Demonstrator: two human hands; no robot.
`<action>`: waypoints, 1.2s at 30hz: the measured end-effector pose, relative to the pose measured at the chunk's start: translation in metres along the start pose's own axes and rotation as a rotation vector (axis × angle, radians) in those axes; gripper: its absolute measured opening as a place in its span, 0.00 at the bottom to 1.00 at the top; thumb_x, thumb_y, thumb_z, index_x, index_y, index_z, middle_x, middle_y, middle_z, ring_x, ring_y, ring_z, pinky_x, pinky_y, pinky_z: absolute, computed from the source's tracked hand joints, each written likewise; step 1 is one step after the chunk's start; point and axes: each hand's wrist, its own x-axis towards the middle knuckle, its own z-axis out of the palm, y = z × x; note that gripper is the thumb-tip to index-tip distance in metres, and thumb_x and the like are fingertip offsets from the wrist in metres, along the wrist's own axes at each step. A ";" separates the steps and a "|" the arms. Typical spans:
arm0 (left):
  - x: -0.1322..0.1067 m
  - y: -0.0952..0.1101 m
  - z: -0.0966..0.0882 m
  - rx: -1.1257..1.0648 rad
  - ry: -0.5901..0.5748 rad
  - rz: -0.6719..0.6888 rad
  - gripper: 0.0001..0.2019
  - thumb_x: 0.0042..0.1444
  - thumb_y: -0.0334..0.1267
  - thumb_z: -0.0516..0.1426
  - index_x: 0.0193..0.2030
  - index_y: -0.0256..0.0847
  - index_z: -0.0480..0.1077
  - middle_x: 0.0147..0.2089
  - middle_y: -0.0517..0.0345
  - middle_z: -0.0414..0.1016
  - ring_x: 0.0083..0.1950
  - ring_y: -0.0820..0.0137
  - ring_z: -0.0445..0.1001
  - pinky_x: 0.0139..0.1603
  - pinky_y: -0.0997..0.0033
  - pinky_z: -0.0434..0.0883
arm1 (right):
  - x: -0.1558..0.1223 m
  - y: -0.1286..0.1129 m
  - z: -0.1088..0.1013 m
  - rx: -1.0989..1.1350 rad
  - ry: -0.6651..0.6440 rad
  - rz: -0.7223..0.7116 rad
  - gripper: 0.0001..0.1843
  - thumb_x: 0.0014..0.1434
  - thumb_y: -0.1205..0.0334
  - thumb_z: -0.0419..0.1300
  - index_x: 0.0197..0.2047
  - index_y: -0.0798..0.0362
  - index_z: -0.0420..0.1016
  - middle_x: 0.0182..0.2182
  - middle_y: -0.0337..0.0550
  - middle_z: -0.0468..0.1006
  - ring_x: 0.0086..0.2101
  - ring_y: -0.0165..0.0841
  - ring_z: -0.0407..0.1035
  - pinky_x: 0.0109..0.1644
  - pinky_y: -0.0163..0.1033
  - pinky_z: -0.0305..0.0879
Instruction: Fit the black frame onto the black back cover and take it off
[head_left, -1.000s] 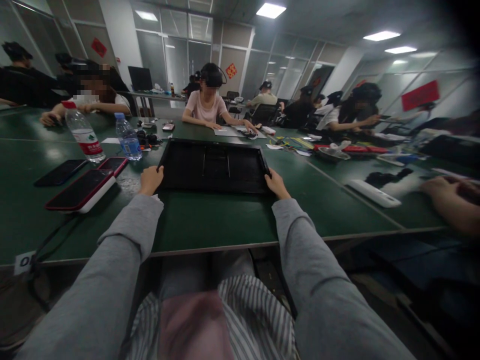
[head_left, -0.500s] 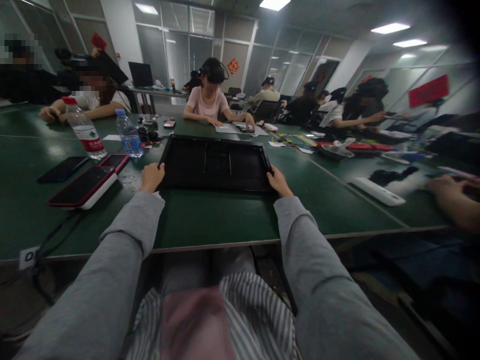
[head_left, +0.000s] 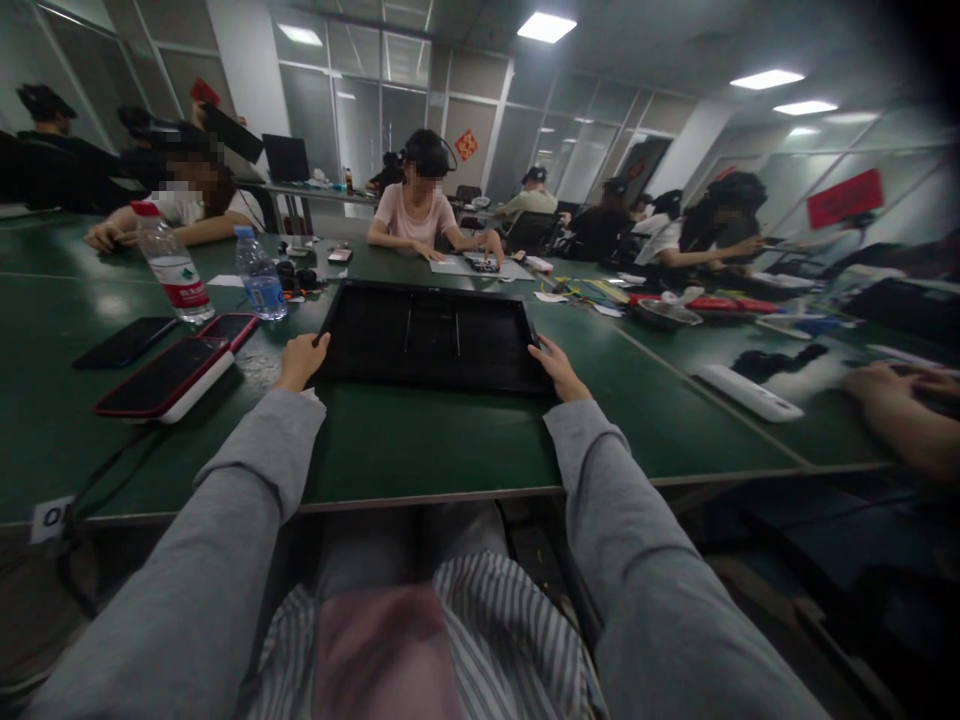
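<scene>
Near the front edge of the counter (head_left: 442, 445), our left hand (head_left: 302, 361) grips a black panel (head_left: 433, 345). Our right hand (head_left: 556, 367), loosely curled, holds its opposite end.

Right fingers (head_left: 543, 355) seem straighter now.

This looks like an office (or shared workroom): people (head_left: 417, 212) sit around a green worktop (head_left: 435, 440), with glass partitions (head_left: 352, 125), ceiling lights (head_left: 547, 27) and a monitor (head_left: 286, 159) beyond.
</scene>
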 end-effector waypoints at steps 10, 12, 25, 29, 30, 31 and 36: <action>0.012 -0.006 0.006 -0.071 -0.009 -0.032 0.28 0.75 0.51 0.48 0.52 0.34 0.85 0.56 0.28 0.85 0.62 0.39 0.81 0.64 0.44 0.74 | 0.006 -0.002 0.007 0.009 0.059 -0.077 0.41 0.48 0.63 0.66 0.68 0.55 0.81 0.41 0.43 0.89 0.45 0.43 0.83 0.62 0.56 0.79; 0.014 -0.006 0.007 -0.113 0.017 -0.012 0.27 0.75 0.50 0.48 0.57 0.33 0.84 0.59 0.29 0.84 0.65 0.41 0.80 0.67 0.45 0.73 | 0.005 -0.003 0.007 0.045 0.063 -0.120 0.39 0.46 0.63 0.65 0.64 0.54 0.83 0.42 0.42 0.89 0.45 0.43 0.83 0.62 0.56 0.79; 0.017 -0.011 0.008 -0.273 0.168 -0.105 0.27 0.72 0.39 0.52 0.72 0.26 0.70 0.66 0.26 0.79 0.72 0.47 0.76 0.76 0.48 0.67 | 0.010 0.009 -0.021 -0.028 0.636 -0.119 0.35 0.51 0.62 0.57 0.63 0.58 0.79 0.54 0.54 0.85 0.59 0.47 0.78 0.71 0.59 0.72; 0.016 -0.011 0.007 -0.269 0.160 -0.096 0.27 0.72 0.39 0.52 0.71 0.26 0.70 0.64 0.26 0.80 0.72 0.46 0.75 0.76 0.47 0.67 | 0.004 0.005 -0.030 -0.116 0.823 0.055 0.46 0.59 0.66 0.54 0.81 0.65 0.58 0.75 0.70 0.68 0.75 0.51 0.64 0.81 0.61 0.56; 0.016 -0.011 0.007 -0.269 0.161 -0.095 0.26 0.72 0.39 0.52 0.71 0.27 0.71 0.64 0.26 0.81 0.72 0.46 0.76 0.75 0.46 0.67 | 0.002 0.004 -0.032 -0.130 0.847 0.091 0.47 0.62 0.66 0.53 0.83 0.65 0.52 0.76 0.73 0.65 0.76 0.53 0.62 0.82 0.63 0.54; 0.016 -0.012 0.007 -0.269 0.162 -0.093 0.26 0.71 0.39 0.52 0.71 0.27 0.71 0.64 0.27 0.81 0.72 0.46 0.76 0.75 0.47 0.67 | 0.000 0.003 -0.035 -0.148 0.870 0.114 0.47 0.64 0.65 0.52 0.85 0.64 0.48 0.77 0.74 0.63 0.77 0.55 0.61 0.82 0.66 0.53; 0.017 -0.013 0.009 -0.243 0.147 -0.093 0.25 0.72 0.38 0.52 0.70 0.29 0.72 0.65 0.29 0.80 0.71 0.48 0.77 0.75 0.50 0.68 | -0.010 0.003 -0.046 -0.218 1.018 0.089 0.43 0.72 0.59 0.48 0.86 0.53 0.44 0.71 0.75 0.71 0.72 0.62 0.67 0.78 0.71 0.60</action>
